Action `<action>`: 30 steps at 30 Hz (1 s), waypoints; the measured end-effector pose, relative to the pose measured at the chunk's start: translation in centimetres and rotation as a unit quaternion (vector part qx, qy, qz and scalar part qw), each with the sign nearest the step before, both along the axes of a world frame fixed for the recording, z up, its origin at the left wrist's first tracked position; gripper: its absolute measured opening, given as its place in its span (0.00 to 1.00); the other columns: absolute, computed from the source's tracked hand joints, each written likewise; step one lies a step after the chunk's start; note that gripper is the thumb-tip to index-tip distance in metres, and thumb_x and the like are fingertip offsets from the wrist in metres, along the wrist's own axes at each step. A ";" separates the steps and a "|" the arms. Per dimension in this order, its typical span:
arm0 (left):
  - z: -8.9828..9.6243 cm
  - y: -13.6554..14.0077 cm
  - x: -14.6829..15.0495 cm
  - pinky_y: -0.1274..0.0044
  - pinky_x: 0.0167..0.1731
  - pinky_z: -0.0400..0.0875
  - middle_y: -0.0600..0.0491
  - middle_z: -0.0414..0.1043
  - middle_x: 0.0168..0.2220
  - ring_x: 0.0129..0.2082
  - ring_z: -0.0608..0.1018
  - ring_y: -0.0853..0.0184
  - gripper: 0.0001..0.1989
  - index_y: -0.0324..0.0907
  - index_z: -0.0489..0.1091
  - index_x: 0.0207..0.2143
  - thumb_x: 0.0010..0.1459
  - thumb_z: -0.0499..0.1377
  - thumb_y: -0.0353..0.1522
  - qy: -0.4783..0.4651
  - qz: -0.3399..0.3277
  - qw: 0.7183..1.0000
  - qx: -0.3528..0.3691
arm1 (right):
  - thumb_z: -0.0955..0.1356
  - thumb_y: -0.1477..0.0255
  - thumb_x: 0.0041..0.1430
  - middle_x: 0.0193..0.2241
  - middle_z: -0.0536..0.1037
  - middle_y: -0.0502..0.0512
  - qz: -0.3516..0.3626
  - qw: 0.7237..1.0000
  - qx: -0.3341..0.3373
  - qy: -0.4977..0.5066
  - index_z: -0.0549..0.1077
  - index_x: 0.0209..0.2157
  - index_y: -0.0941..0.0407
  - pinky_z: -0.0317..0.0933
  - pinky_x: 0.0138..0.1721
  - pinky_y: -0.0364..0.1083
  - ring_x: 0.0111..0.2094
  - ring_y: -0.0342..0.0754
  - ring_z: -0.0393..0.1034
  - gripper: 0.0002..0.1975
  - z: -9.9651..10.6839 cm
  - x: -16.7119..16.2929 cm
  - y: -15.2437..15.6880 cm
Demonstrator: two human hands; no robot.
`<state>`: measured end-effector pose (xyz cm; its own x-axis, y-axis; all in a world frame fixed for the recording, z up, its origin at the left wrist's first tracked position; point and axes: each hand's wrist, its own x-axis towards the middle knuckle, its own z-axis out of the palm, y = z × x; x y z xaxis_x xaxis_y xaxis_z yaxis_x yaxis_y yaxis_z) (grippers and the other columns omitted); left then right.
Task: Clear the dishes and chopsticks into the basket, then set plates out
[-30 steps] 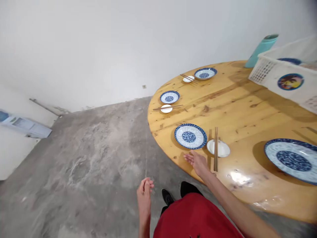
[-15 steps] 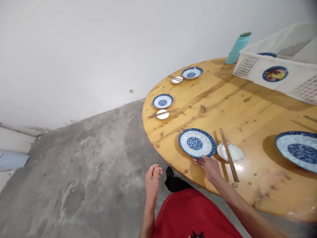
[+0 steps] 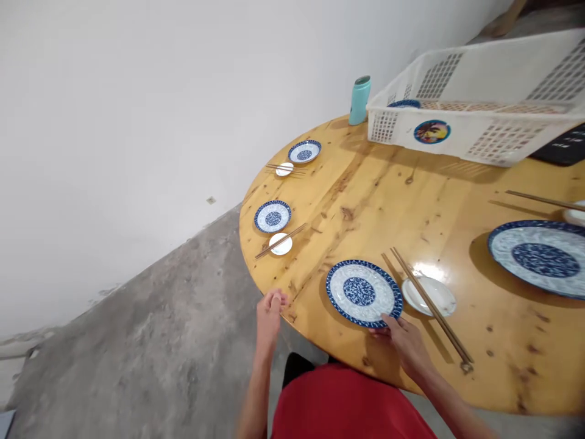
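Observation:
My right hand rests on the round wooden table, fingertips touching the near rim of a blue-patterned plate. Right of that plate lies a small white dish with a pair of chopsticks across it. My left hand hangs at the table's edge with the fingers curled closed, holding nothing I can see.
Two more settings of blue plate, white dish and chopsticks line the table's left rim. A larger blue plate sits at the right. A white plastic basket and a teal bottle stand at the back. Bare concrete floor lies left.
My right hand has slid along the table edge to the near plate's rim and now touches it. My view has swung right, and my left hand has risen to the table's edge.

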<state>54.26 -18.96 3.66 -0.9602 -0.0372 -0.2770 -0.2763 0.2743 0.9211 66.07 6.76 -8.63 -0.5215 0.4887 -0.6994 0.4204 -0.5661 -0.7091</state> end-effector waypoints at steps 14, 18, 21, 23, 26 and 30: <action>-1.6 -3.0 -13.7 0.75 0.35 0.71 0.46 0.81 0.36 0.34 0.82 0.64 0.16 0.39 0.76 0.40 0.59 0.58 0.42 -0.002 -0.132 0.989 0.069 | 0.78 0.49 0.35 0.24 0.81 0.60 -0.021 0.995 -0.044 -0.086 0.76 0.29 0.59 0.65 0.22 0.43 0.21 0.46 0.72 0.28 3.3 -1.7 -9.8; -1.5 -8.2 -18.0 0.76 0.35 0.71 0.46 0.81 0.37 0.34 0.81 0.65 0.18 0.38 0.77 0.39 0.58 0.58 0.43 0.003 -0.137 0.988 0.068 | 0.79 0.49 0.31 0.24 0.81 0.60 -0.003 0.999 -0.031 -0.030 0.76 0.27 0.58 0.65 0.24 0.43 0.21 0.45 0.72 0.29 6.2 -8.3 -17.2; -1.3 -11.5 -21.0 0.76 0.35 0.70 0.46 0.80 0.36 0.35 0.81 0.65 0.17 0.38 0.77 0.38 0.58 0.57 0.42 -0.002 -0.143 0.987 0.070 | 0.79 0.51 0.31 0.25 0.82 0.59 0.012 1.000 -0.022 0.012 0.77 0.27 0.58 0.65 0.25 0.43 0.22 0.45 0.73 0.28 8.3 -13.4 -21.5; -1.3 -12.6 -22.8 0.76 0.34 0.70 0.46 0.80 0.35 0.34 0.80 0.65 0.16 0.38 0.76 0.37 0.58 0.56 0.41 -0.008 -0.144 0.987 0.072 | 0.79 0.52 0.32 0.25 0.81 0.58 0.030 0.999 -0.011 0.026 0.77 0.26 0.58 0.66 0.26 0.43 0.22 0.44 0.72 0.26 9.2 -15.7 -23.3; -1.4 -12.9 -24.8 0.76 0.34 0.69 0.47 0.79 0.35 0.33 0.79 0.66 0.14 0.38 0.76 0.36 0.58 0.55 0.38 -0.020 -0.157 0.984 0.080 | 0.79 0.53 0.33 0.25 0.81 0.58 0.033 0.999 0.004 0.020 0.77 0.27 0.58 0.66 0.26 0.43 0.22 0.45 0.73 0.25 9.7 -17.2 -24.3; -1.8 -11.3 -26.3 0.77 0.34 0.69 0.48 0.79 0.34 0.32 0.79 0.67 0.12 0.39 0.75 0.34 0.59 0.56 0.37 -0.030 -0.183 0.978 0.097 | 0.79 0.53 0.31 0.25 0.81 0.59 -0.017 1.000 0.009 0.013 0.77 0.27 0.59 0.66 0.26 0.44 0.23 0.46 0.73 0.26 9.6 -17.6 -23.7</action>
